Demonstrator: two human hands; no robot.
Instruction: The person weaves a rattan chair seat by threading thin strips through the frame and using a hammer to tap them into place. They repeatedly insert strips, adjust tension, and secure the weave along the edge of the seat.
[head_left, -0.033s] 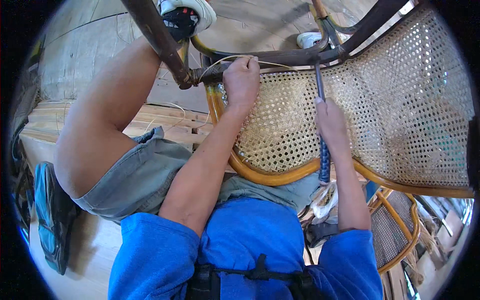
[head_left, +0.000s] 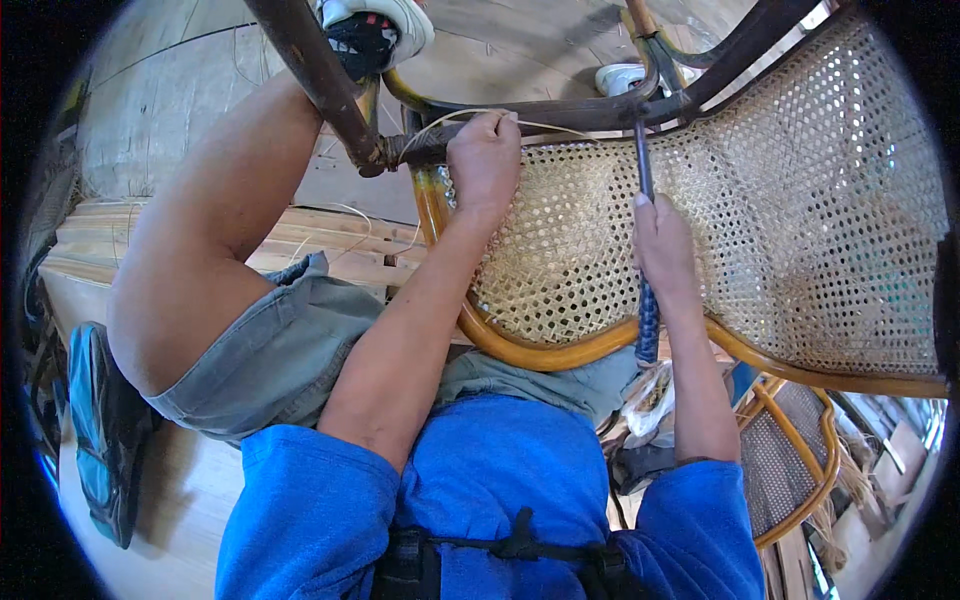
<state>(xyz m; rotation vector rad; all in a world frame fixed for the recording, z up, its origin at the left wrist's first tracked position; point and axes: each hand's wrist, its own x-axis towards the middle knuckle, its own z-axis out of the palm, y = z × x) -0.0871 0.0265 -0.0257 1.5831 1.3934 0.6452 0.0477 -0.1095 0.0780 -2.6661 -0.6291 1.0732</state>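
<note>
A chair-like frame with woven cane webbing (head_left: 570, 230) lies tilted across my lap. My left hand (head_left: 484, 165) is closed at the dark rail (head_left: 560, 115) along the webbing's far edge. Its fingers pinch a thin cane strip (head_left: 430, 127), which arcs out on both sides of the fingertips. My right hand (head_left: 665, 245) grips a hammer (head_left: 647, 330) with a dark shaft and a blue-black braided grip. The hammer's far end meets the rail, right of my left hand; its head is blurred and hard to make out there.
A curved honey-coloured pole (head_left: 550, 355) edges the webbing near my lap. A dark pole (head_left: 315, 85) slants up at the left. Wooden boards (head_left: 100, 240) lie beyond my bent left leg. At the lower right stands another woven cane piece (head_left: 790, 470), with loose fibres beside it.
The hammer has shifted slightly to the right along the rail. My left hand and the cane strip have stayed practically where they were.
</note>
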